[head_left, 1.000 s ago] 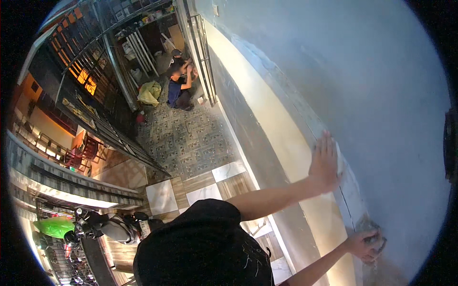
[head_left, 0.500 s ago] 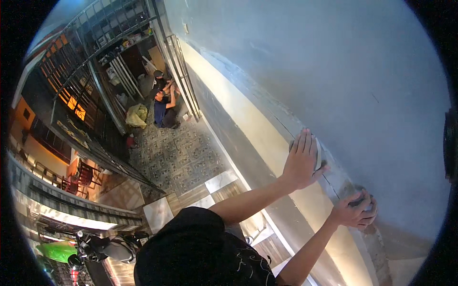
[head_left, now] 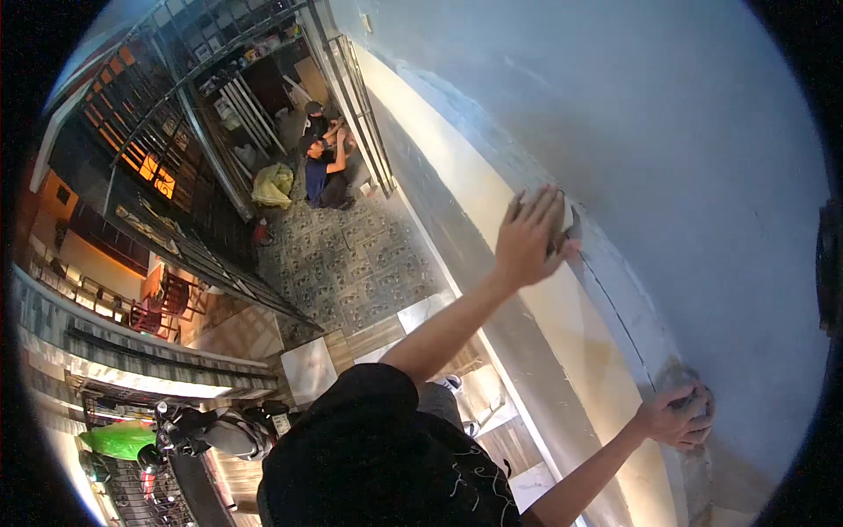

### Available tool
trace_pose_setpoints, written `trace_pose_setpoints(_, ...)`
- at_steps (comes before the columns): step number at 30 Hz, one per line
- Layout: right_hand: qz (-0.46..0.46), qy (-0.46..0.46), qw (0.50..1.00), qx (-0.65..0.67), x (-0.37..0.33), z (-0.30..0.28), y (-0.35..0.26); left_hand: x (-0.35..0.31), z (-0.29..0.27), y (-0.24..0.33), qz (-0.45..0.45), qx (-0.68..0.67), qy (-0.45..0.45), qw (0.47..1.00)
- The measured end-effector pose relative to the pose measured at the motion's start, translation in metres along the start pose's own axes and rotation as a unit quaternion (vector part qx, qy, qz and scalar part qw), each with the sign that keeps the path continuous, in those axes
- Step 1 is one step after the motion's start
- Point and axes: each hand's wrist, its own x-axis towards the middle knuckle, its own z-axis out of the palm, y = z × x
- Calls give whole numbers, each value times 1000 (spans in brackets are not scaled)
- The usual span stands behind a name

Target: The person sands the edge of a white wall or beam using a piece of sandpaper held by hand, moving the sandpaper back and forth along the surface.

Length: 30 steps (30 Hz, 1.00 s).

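The left hand point(head_left: 527, 237) is gripping a mostly hidden flat piece point(head_left: 568, 221) against the wall point(head_left: 667, 193); the right hand point(head_left: 674, 420) is clutching a dark lump point(head_left: 681, 402), fingers obscuring it.

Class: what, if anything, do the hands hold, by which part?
Left hand: a flat, greyish piece of unclear material, its edge between thumb and fingers. Right hand: cannot be told.

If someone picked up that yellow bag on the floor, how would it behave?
The yellow bag would probably flop and change shape, since its sides look creased and slack. Pushed, it would likely slump rather than roll, as it looks uneven, not round.
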Motion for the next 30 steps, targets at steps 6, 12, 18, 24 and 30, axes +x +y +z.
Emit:
trace_pose_setpoints(6, -27, -17, 999, 23, -1, 0, 18, 1, -5, -23, 15, -22, -31, 999)
trace_pose_setpoints(12, -21, -70, 997, -13, -9, 5, 42, 0, 3, -15, -9, -52, -4, 999)
trace_pose_setpoints(18, -42, -93, 995, 7, -16, 8, 62, -3, 7, -16, -12, -75, -16, 997)
trace_pose_setpoints(24, 2, -94, 996, 0, -32, 21, 81, 4, 12, -39, -24, -39, -26, 999)
trace_pose_setpoints(30, 5, -100, 995, -21, -33, 20, 90, 56, 10, -120, -174, 75, 11, 982)
